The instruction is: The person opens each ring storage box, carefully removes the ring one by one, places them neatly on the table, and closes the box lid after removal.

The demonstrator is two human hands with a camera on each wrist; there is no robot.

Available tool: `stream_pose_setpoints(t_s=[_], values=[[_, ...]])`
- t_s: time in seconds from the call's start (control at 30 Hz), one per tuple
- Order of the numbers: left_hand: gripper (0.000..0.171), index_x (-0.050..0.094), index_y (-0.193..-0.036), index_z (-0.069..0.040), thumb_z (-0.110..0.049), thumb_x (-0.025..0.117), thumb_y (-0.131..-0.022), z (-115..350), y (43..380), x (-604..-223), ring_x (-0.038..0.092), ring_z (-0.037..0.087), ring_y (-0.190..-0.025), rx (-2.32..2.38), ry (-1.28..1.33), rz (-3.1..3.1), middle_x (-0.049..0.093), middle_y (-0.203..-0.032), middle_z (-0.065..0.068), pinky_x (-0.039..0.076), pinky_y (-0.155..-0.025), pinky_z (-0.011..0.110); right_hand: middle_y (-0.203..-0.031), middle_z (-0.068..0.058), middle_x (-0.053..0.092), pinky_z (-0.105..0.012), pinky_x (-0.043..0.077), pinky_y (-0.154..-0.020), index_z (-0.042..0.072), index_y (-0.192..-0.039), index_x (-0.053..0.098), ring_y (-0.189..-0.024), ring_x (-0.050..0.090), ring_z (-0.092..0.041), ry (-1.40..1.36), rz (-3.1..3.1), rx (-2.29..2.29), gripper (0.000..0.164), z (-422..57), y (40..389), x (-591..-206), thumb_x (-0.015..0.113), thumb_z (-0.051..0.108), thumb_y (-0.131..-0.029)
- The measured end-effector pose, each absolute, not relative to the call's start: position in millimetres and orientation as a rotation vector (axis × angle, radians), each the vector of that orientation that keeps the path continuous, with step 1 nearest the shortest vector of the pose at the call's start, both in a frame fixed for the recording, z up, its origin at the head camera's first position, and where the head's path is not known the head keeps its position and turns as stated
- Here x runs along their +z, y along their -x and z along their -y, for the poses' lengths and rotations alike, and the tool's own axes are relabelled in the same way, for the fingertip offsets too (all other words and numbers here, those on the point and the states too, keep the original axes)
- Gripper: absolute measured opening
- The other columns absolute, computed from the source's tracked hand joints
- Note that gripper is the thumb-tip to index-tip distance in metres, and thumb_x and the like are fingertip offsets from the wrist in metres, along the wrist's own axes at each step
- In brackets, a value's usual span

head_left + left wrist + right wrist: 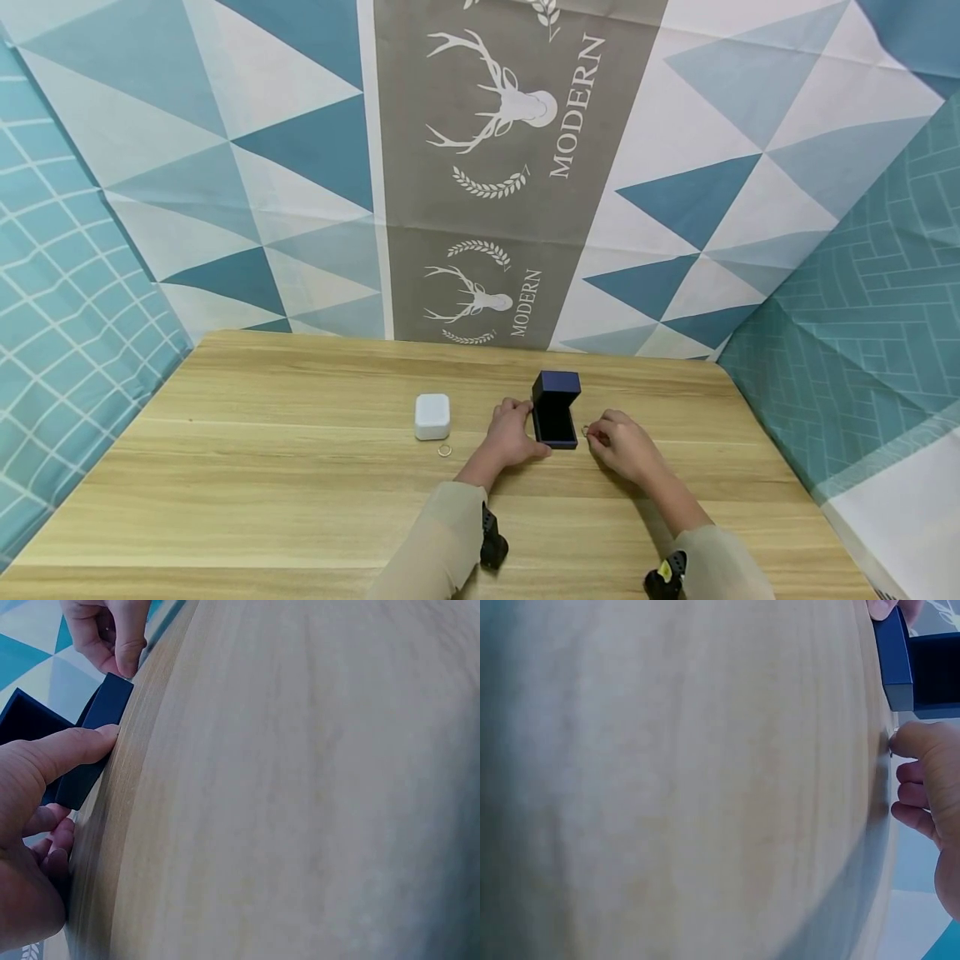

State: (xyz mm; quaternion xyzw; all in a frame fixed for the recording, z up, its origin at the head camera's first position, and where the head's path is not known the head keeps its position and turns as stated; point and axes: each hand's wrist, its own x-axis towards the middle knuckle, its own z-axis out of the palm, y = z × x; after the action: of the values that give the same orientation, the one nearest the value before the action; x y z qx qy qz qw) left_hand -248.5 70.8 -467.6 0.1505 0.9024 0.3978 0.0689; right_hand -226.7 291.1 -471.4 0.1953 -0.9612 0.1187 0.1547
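A dark blue ring box (pixel 557 382) stands on the wooden table with its lid raised and a black inside showing. My left hand (pixel 513 437) grips the box from its left side. In the left wrist view the thumb (pixel 82 746) presses along the box's front wall, while the other fingers curl by the side. Just right of the box, my right hand (pixel 624 447) pinches a small ring (pixel 585 430) between thumb and fingertips, close to the table. The right wrist view shows its other fingers (pixel 913 796) curled; the ring there is mostly hidden by the thumb.
A small white box (pixel 432 417) with rounded corners sits left of my left hand. Another ring (pixel 445 451) lies flat just in front of it. Patterned cloth (pixel 480 208) hangs behind the table's far edge and at both sides.
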Motion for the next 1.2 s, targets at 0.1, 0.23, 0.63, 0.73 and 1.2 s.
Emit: stream_pose_setpoints(t_s=[0.1, 0.23, 0.63, 0.73, 1.2], values=[[0.081, 0.046, -0.134, 0.002, -0.027, 0.082, -0.068, -70.8, 249.1, -467.4, 0.039, 0.029, -0.118, 1.195, -0.454, -2.722, 0.044, -0.129, 0.016, 0.041, -0.1, 0.04, -0.076, 0.007, 0.053, -0.024, 0.046, -0.062, 0.01, -0.08, 0.071, -0.069, 0.045, -0.005, -0.564, 2.77, 0.34, 0.004, -291.8, 227.0, -469.9, 0.07, 0.014, -0.081], [0.081, 0.046, -0.134, 0.002, -0.027, 0.082, -0.068, -71.1, 249.2, -468.0, 0.039, 0.029, -0.119, 1.199, -0.451, -2.718, 0.043, -0.13, 0.015, 0.04, -0.1, 0.04, -0.077, 0.007, 0.054, -0.024, 0.046, -0.062, 0.009, -0.082, 0.072, -0.069, 0.045, -0.005, -0.578, 2.783, 0.341, 0.007, -292.0, 226.6, -468.0, 0.069, 0.015, -0.082], [0.083, 0.045, -0.135, 0.002, -0.027, 0.083, -0.068, -71.7, 249.0, -469.0, 0.038, 0.029, -0.121, 1.198, -0.446, -2.709, 0.042, -0.131, 0.015, 0.039, -0.101, 0.04, -0.079, 0.007, 0.055, -0.023, 0.047, -0.063, 0.012, -0.085, 0.072, -0.071, 0.047, -0.005, -0.537, 2.827, 0.406, 0.005, -291.0, 226.1, -464.4, 0.069, 0.015, -0.083], [0.082, 0.045, -0.135, 0.002, -0.027, 0.082, -0.068, -71.4, 249.1, -468.8, 0.038, 0.029, -0.12, 1.197, -0.449, -2.71, 0.043, -0.131, 0.015, 0.04, -0.101, 0.04, -0.079, 0.007, 0.055, -0.024, 0.048, -0.064, 0.013, -0.084, 0.072, -0.073, 0.05, -0.006, -0.5, 2.805, 0.495, 0.004, -291.0, 226.4, -462.4, 0.068, 0.014, -0.083], [0.082, 0.045, -0.135, 0.002, -0.028, 0.082, -0.068, -70.8, 249.5, -469.0, 0.038, 0.03, -0.12, 1.201, -0.447, -2.703, 0.042, -0.131, 0.015, 0.04, -0.1, 0.041, -0.086, 0.002, 0.061, -0.028, 0.049, -0.066, 0.012, -0.094, 0.071, -0.076, 0.054, -0.011, -0.392, 2.748, 0.716, 0.012, -290.7, 229.7, -454.1, 0.065, 0.019, -0.087]])
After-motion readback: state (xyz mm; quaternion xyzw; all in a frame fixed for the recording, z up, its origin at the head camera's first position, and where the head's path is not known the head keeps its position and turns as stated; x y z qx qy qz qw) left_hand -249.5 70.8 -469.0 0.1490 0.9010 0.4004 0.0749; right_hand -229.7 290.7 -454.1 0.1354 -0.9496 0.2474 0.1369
